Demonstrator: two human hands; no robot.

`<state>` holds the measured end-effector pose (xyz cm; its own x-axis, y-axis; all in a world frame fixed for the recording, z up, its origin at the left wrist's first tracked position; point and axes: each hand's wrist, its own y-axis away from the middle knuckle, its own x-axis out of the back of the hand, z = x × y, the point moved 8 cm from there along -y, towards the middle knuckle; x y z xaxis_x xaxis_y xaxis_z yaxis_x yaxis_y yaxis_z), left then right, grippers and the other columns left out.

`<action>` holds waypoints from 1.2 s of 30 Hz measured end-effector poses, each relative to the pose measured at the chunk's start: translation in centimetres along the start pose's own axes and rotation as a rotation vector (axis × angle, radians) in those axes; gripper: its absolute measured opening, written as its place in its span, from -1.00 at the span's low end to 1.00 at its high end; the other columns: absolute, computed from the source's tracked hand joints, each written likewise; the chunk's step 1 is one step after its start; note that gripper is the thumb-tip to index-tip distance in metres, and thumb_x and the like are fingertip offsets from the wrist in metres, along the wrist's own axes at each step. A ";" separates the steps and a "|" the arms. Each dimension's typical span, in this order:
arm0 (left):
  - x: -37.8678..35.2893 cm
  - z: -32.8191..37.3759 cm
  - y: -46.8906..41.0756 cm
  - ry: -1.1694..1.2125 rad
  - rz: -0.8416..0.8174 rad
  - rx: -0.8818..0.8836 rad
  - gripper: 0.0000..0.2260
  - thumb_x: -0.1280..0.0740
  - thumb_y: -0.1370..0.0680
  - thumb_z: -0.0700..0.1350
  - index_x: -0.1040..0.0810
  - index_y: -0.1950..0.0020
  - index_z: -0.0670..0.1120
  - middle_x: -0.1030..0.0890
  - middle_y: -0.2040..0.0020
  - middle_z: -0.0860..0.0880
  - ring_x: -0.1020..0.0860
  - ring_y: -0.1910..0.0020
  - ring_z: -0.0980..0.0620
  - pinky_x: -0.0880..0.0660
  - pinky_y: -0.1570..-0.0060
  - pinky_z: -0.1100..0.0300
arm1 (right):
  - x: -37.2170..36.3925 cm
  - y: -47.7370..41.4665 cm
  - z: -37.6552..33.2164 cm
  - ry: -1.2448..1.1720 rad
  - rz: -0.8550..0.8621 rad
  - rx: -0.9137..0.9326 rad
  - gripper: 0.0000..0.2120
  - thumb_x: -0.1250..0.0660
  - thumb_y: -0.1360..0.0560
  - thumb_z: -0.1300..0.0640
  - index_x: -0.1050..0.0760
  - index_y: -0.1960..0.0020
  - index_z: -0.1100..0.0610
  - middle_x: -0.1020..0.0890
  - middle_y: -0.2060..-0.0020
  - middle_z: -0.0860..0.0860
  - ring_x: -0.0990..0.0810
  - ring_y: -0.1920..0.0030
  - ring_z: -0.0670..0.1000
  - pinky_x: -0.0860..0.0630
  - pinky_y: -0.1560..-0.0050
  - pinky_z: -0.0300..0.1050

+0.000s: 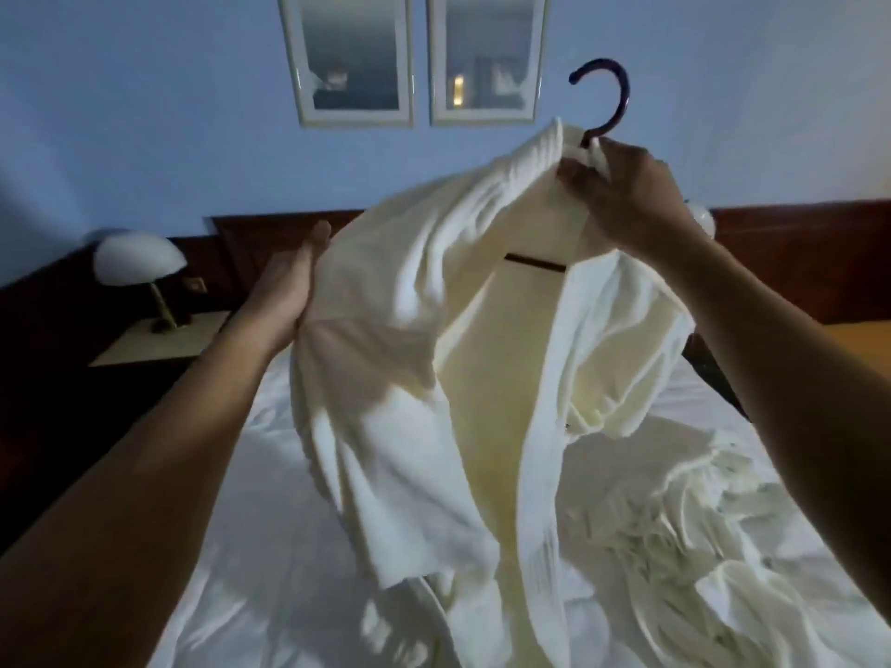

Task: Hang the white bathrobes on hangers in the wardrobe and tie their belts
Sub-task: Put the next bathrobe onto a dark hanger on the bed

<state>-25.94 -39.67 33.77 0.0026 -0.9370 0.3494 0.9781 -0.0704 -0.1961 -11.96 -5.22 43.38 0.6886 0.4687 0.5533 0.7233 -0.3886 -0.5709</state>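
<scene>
— Where is the white waffle-weave bathrobe (pixel 434 330)?
— Held up over the white-sheeted bed (pixel 270 547), draped on a dark plastic hanger (pixel 612 94). Only the hook and a bit of crossbar show.
— And the hands?
— The right hand (pixel 622 195) grips the collar and hanger neck together. The left hand (pixel 284 291) lies flat against one shoulder, fingertips hidden behind cloth.

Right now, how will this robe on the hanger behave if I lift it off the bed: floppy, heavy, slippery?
Probably very floppy: the bathrobe drapes in deep folds and its hem trails on the bed. Likely fairly heavy, given the thick ribbed cloth. It may slip off, since the right hand is pinching collar and hanger together.
</scene>
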 end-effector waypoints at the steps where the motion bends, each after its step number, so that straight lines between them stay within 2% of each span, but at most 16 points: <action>1: 1.1 2.4 -0.3 0.008 0.021 -0.053 -0.56 -0.19 -0.60 0.36 -0.71 0.08 0.09 -0.66 0.21 0.24 -0.57 0.16 0.21 -0.45 0.09 0.23 | 1.8 -0.7 -1.7 -0.006 0.032 0.031 -0.69 -0.28 -0.61 -0.14 -0.59 -0.14 0.07 -0.63 0.04 0.04 -0.58 0.07 0.08 -0.40 0.11 -0.12; 5: 3.9 8.2 -1.5 -0.168 0.190 -0.140 -0.55 -0.27 -0.64 0.22 -0.66 -0.11 -0.17 -0.64 -0.17 -0.23 -0.58 -0.15 -0.17 -0.44 -0.09 0.07 | 5.7 -2.2 -7.2 0.027 0.088 0.144 -0.73 -0.29 -0.59 -0.13 -0.59 -0.04 0.06 -0.65 0.09 0.04 -0.60 0.04 0.10 -0.39 0.12 -0.10; 7: 4.3 10.5 -0.6 -0.240 0.330 -0.308 -0.64 -0.30 -0.63 0.12 -0.60 -0.07 -0.19 -0.64 -0.11 -0.23 -0.58 -0.13 -0.23 -0.42 -0.01 0.05 | 5.6 -2.3 -8.8 0.047 0.074 0.175 -0.74 -0.28 -0.59 -0.12 -0.57 0.02 0.06 -0.64 0.10 0.06 -0.59 0.03 0.12 -0.38 0.12 -0.08; 9: 3.6 12.4 2.8 -0.133 0.390 -0.486 -0.67 -0.31 -0.62 0.15 -0.49 -0.06 -0.14 -0.62 0.02 -0.14 -0.58 0.02 -0.16 -0.36 0.12 0.13 | 4.4 -1.9 -10.2 0.072 0.045 0.209 -0.79 -0.27 -0.59 -0.12 -0.52 0.09 -0.01 -0.63 0.13 0.04 -0.59 0.02 0.14 -0.43 0.10 -0.04; 12: -1.5 11.4 7.8 -0.143 0.248 -0.618 -0.51 -0.39 -0.52 0.29 -0.37 -0.17 -0.06 -0.56 0.00 -0.07 -0.54 0.08 -0.03 -0.46 0.14 0.12 | 2.6 -1.5 -11.7 0.086 0.043 0.237 -0.79 -0.26 -0.56 -0.17 -0.49 0.18 -0.09 -0.61 0.19 -0.04 -0.59 0.04 0.13 -0.51 0.04 0.02; 14: -4.5 7.0 8.3 -0.354 0.194 -0.552 -0.49 -0.46 -0.49 0.17 -0.39 -0.25 -0.11 -0.56 -0.08 -0.14 -0.57 -0.01 -0.13 -0.54 0.03 0.00 | 2.5 -1.7 -12.5 0.094 0.056 0.249 -0.75 -0.26 -0.54 -0.18 -0.46 0.26 -0.11 -0.59 0.26 -0.08 -0.58 0.08 0.12 -0.50 0.08 0.01; 16: -4.2 1.8 5.9 -0.423 0.142 -0.340 -0.65 -0.43 -0.56 -0.03 -0.49 -0.23 -0.20 -0.61 -0.06 -0.22 -0.61 -0.04 -0.22 -0.53 -0.01 0.00 | 3.3 -2.3 -12.6 0.099 0.083 0.254 -0.74 -0.25 -0.53 -0.20 -0.47 0.23 -0.07 -0.58 0.28 -0.07 -0.57 0.11 0.12 -0.48 0.11 0.02; 19: 0.0 -0.6 2.6 -0.011 -0.018 -0.157 -0.88 -0.41 -0.57 -0.09 -0.67 -0.06 -0.08 -0.64 0.09 -0.05 -0.59 0.07 -0.11 -0.45 0.15 0.14 | 4.4 -3.0 -10.7 0.159 0.081 0.256 -0.68 -0.24 -0.53 -0.21 -0.52 0.04 0.04 -0.64 0.18 0.05 -0.59 0.09 0.18 -0.55 0.07 0.10; 21: 3.5 1.4 1.2 0.268 0.019 -0.143 -0.94 -0.43 -0.52 -0.10 -0.67 0.14 -0.04 -0.64 0.21 0.01 -0.56 0.17 -0.04 -0.44 0.27 0.21 | 4.4 -3.1 -8.1 0.185 0.035 0.227 -0.71 -0.29 -0.56 -0.13 -0.56 -0.06 0.09 -0.66 0.09 0.11 -0.60 0.03 0.20 -0.54 0.02 0.07; 24: 7.8 6.0 -0.2 0.251 0.222 -0.222 -0.87 -0.41 -0.57 -0.08 -0.58 0.17 -0.04 -0.56 0.26 -0.02 -0.47 0.25 -0.03 -0.32 0.34 0.18 | 3.5 -2.5 -3.7 0.136 -0.072 0.160 -0.81 -0.33 -0.59 -0.01 -0.58 -0.04 0.10 -0.67 0.07 0.11 -0.62 -0.01 0.18 -0.44 0.07 -0.01; 26: 8.8 8.5 -0.8 0.275 0.265 -0.307 -0.86 -0.41 -0.56 -0.08 -0.57 0.19 -0.03 -0.53 0.27 -0.02 -0.44 0.24 -0.01 -0.28 0.29 0.15 | 3.3 -2.1 -2.1 0.084 -0.108 0.123 -0.85 -0.34 -0.58 -0.01 -0.60 0.00 0.06 -0.67 0.10 0.08 -0.63 0.02 0.15 -0.44 0.13 -0.05; 28: 8.9 9.8 -1.0 0.126 0.264 -0.378 -0.85 -0.42 -0.56 -0.02 -0.57 0.16 -0.03 -0.52 0.28 0.01 -0.44 0.29 0.02 -0.29 0.28 0.16 | 4.2 -2.0 -2.0 0.000 -0.056 0.109 -0.85 -0.34 -0.57 -0.03 -0.61 0.03 0.03 -0.67 0.11 0.06 -0.63 0.03 0.13 -0.45 0.13 -0.06; 30: 8.4 9.6 -1.3 -0.199 0.225 -0.400 -0.76 -0.44 -0.53 0.10 -0.56 0.17 -0.06 -0.53 0.31 0.02 -0.46 0.31 0.04 -0.31 0.29 0.16 | 5.7 -1.9 -2.3 -0.088 0.052 0.107 -0.83 -0.34 -0.56 -0.02 -0.62 -0.02 0.04 -0.68 0.09 0.05 -0.62 0.03 0.10 -0.45 0.11 -0.08; 31: 7.9 8.9 -1.7 -0.386 0.177 -0.364 -0.73 -0.46 -0.49 0.14 -0.57 0.15 -0.05 -0.57 0.28 0.01 -0.50 0.27 0.01 -0.34 0.27 0.15 | 6.2 -1.8 -2.5 -0.107 0.094 0.109 -0.82 -0.34 -0.56 -0.02 -0.62 -0.04 0.06 -0.67 0.11 0.04 -0.61 0.04 0.08 -0.45 0.13 -0.11; 33: 6.6 6.9 -1.6 -0.657 0.018 -0.241 -0.76 -0.48 -0.45 0.07 -0.60 -0.04 0.02 -0.64 0.02 -0.04 -0.57 0.07 -0.05 -0.44 0.16 0.13 | 6.0 -1.5 -2.9 -0.116 0.104 0.107 -0.82 -0.34 -0.56 -0.01 -0.61 -0.01 0.09 -0.65 0.15 0.02 -0.59 0.08 0.07 -0.43 0.18 -0.15; 36: 3.6 9.1 0.6 -0.551 -0.043 -0.408 -0.56 -0.43 -0.48 0.01 -0.47 -0.34 0.08 -0.49 -0.26 0.00 -0.51 -0.19 0.01 -0.47 -0.18 0.04 | 3.4 -0.7 -4.3 -0.105 0.007 0.148 -0.81 -0.33 -0.56 -0.01 -0.56 0.08 0.12 -0.62 0.20 0.01 -0.56 0.14 0.05 -0.41 0.22 -0.13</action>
<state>-23.44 -39.94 43.22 0.1768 -0.6273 0.7584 0.8233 -0.3280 -0.4632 -9.91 -6.73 48.28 0.6786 0.5497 0.4872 0.6976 -0.2747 -0.6617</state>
